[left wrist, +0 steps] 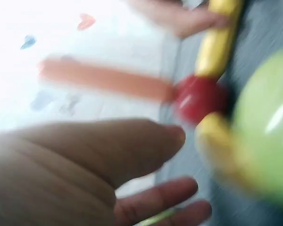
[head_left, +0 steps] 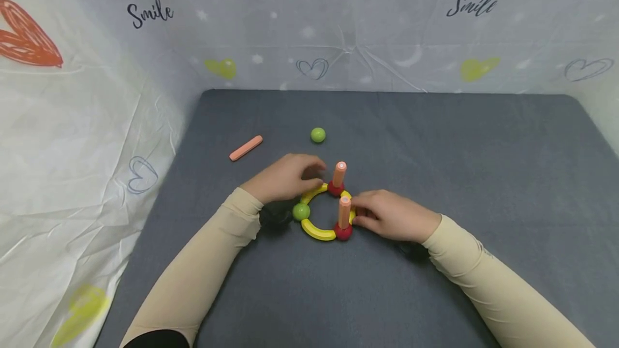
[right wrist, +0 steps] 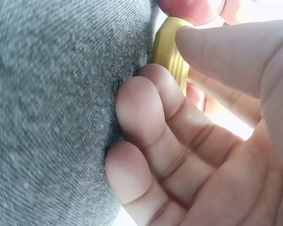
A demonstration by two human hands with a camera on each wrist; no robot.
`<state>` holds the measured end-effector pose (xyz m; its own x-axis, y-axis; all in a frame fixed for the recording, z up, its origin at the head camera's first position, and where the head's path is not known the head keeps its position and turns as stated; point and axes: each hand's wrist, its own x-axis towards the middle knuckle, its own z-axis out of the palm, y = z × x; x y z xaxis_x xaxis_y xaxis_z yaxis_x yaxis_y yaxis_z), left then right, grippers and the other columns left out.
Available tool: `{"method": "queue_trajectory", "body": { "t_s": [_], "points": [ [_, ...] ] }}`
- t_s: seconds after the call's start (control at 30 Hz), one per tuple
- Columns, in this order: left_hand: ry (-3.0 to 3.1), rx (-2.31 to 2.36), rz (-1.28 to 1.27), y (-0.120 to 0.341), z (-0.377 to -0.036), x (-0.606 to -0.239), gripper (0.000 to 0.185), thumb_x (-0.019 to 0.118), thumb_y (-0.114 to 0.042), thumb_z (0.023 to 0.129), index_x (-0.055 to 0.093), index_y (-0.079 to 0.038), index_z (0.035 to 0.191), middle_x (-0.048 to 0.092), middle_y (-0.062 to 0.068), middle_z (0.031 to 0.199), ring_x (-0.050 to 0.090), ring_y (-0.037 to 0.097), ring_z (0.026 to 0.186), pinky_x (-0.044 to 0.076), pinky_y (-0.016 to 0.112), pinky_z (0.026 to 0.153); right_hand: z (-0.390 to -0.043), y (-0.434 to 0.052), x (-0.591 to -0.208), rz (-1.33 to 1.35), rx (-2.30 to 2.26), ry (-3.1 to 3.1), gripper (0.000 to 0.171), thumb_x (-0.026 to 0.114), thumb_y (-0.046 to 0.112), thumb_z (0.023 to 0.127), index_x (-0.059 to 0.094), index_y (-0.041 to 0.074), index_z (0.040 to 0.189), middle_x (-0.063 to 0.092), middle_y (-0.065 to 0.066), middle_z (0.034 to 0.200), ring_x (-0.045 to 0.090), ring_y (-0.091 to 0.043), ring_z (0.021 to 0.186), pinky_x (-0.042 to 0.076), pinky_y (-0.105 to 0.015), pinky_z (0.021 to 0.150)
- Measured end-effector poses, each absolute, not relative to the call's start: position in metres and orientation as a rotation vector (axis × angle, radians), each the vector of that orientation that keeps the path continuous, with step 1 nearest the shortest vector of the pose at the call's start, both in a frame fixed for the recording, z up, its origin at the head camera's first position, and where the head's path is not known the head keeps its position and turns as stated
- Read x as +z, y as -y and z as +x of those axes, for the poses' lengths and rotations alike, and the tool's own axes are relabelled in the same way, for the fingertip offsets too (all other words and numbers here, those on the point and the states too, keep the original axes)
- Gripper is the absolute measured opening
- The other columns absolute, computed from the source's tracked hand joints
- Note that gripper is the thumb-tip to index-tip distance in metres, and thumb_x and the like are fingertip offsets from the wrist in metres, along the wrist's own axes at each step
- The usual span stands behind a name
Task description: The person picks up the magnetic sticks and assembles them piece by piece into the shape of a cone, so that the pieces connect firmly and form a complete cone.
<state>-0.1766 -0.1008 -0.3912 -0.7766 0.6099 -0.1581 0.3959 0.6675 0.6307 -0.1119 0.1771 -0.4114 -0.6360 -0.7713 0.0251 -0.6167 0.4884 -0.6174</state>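
Note:
Yellow curved bars (head_left: 317,231) form a ring on the table with two red balls (head_left: 344,232) and a green ball (head_left: 301,211). From each red ball an orange-pink rod (head_left: 344,211) stands upright. At the ring's right side my right hand (head_left: 394,215) pinches a yellow curved bar (right wrist: 170,49) between thumb and fingers, its fingertips low against the cloth. My left hand (head_left: 290,177) hovers by the far-left part of the ring, near the far red ball (left wrist: 200,100). Its thumb and fingers are apart and hold nothing.
Beyond the left hand, a loose orange-pink rod (head_left: 245,148) lies on the grey tablecloth (head_left: 464,154). Another green ball (head_left: 317,135) rests behind the ring. A white printed sheet (head_left: 387,26) hangs along the back and left of the table.

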Motion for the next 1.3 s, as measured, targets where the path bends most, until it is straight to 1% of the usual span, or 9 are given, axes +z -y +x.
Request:
{"method": "queue_trajectory", "body": {
  "t_s": [0.27, 0.4, 0.47, 0.53, 0.63, 0.83, 1.07, 1.2, 1.3],
  "points": [
    [-2.938, 0.690, 0.386, 0.160, -0.202, -0.381, 0.034, 0.060, -0.019, 0.107, 0.066, -0.002, 0.136, 0.065, 0.020, 0.131, 0.064, 0.036, 0.115, 0.053, 0.053, 0.094, -0.111, -0.177, -0.412, -1.166, -0.856, -2.502, 0.022, 0.076, 0.013, 0.098, 0.073, 0.019, 0.119, 0.067, 0.013, 0.096, 0.056, -0.001, 0.077, 0.050, -0.024, 0.072],
    [-3.040, 0.494, 0.321, 0.180, -0.209, -0.388, 0.034, 0.056, -0.023, 0.110, 0.069, 0.004, 0.128, 0.065, 0.028, 0.118, 0.065, 0.045, 0.104, 0.054, 0.059, 0.089, -0.110, -0.177, -0.412, -1.146, -0.868, -2.508, 0.018, 0.076, 0.013, 0.097, 0.073, 0.019, 0.114, 0.064, 0.014, 0.091, 0.053, 0.000, 0.072, 0.048, -0.023, 0.067],
    [-3.060, 0.402, 0.323, 0.185, -0.210, -0.393, 0.038, 0.052, -0.026, 0.112, 0.071, 0.006, 0.122, 0.065, 0.029, 0.109, 0.065, 0.047, 0.098, 0.055, 0.060, 0.086, -0.110, -0.177, -0.411, -1.122, -0.871, -2.509, 0.014, 0.076, 0.013, 0.097, 0.072, 0.019, 0.108, 0.061, 0.015, 0.084, 0.051, 0.000, 0.069, 0.047, -0.023, 0.064],
    [-3.074, 0.336, 0.324, 0.187, -0.211, -0.397, 0.040, 0.051, -0.027, 0.113, 0.072, 0.006, 0.117, 0.065, 0.028, 0.103, 0.065, 0.048, 0.093, 0.055, 0.062, 0.084, -0.109, -0.177, -0.411, -1.105, -0.866, -2.504, 0.014, 0.076, 0.014, 0.097, 0.072, 0.021, 0.109, 0.058, 0.016, 0.080, 0.050, 0.001, 0.067, 0.046, -0.023, 0.063],
    [-3.096, 0.279, 0.324, 0.186, -0.212, -0.401, 0.041, 0.050, -0.029, 0.113, 0.074, 0.005, 0.115, 0.065, 0.027, 0.099, 0.065, 0.048, 0.090, 0.055, 0.062, 0.081, -0.108, -0.176, -0.410, -1.087, -0.849, -2.501, 0.016, 0.076, 0.016, 0.097, 0.072, 0.023, 0.112, 0.054, 0.016, 0.075, 0.049, 0.001, 0.065, 0.046, -0.024, 0.062],
    [-3.065, 0.347, 0.364, 0.179, -0.211, -0.400, 0.041, 0.055, -0.035, 0.111, 0.076, 0.000, 0.106, 0.063, 0.020, 0.091, 0.062, 0.039, 0.084, 0.054, 0.055, 0.080, -0.109, -0.174, -0.408, -1.096, -0.829, -2.503, 0.019, 0.075, 0.017, 0.098, 0.072, 0.024, 0.115, 0.054, 0.016, 0.077, 0.049, 0.001, 0.065, 0.046, -0.024, 0.062],
    [-2.948, 0.457, 0.458, 0.160, -0.206, -0.392, 0.036, 0.059, -0.035, 0.109, 0.074, -0.003, 0.117, 0.068, 0.014, 0.096, 0.062, 0.030, 0.089, 0.053, 0.048, 0.085, -0.109, -0.173, -0.407, -1.084, -0.832, -2.508, 0.016, 0.075, 0.017, 0.098, 0.072, 0.025, 0.111, 0.053, 0.017, 0.073, 0.048, 0.001, 0.062, 0.045, -0.024, 0.060],
    [-2.846, 0.582, 0.489, 0.146, -0.200, -0.384, 0.036, 0.060, -0.038, 0.108, 0.072, -0.007, 0.121, 0.068, 0.011, 0.096, 0.062, 0.027, 0.086, 0.053, 0.044, 0.079, -0.109, -0.173, -0.408, -1.082, -0.835, -2.509, 0.016, 0.076, 0.018, 0.097, 0.072, 0.026, 0.111, 0.052, 0.017, 0.072, 0.048, 0.002, 0.062, 0.044, -0.023, 0.060],
    [-2.767, 0.667, 0.544, 0.137, -0.195, -0.379, 0.033, 0.059, -0.041, 0.108, 0.070, -0.011, 0.116, 0.068, 0.006, 0.092, 0.062, 0.024, 0.079, 0.052, 0.041, 0.072, -0.109, -0.173, -0.408, -1.081, -0.839, -2.509, 0.016, 0.076, 0.018, 0.097, 0.073, 0.027, 0.111, 0.052, 0.017, 0.072, 0.048, 0.002, 0.062, 0.044, -0.024, 0.060]
  ]
}}
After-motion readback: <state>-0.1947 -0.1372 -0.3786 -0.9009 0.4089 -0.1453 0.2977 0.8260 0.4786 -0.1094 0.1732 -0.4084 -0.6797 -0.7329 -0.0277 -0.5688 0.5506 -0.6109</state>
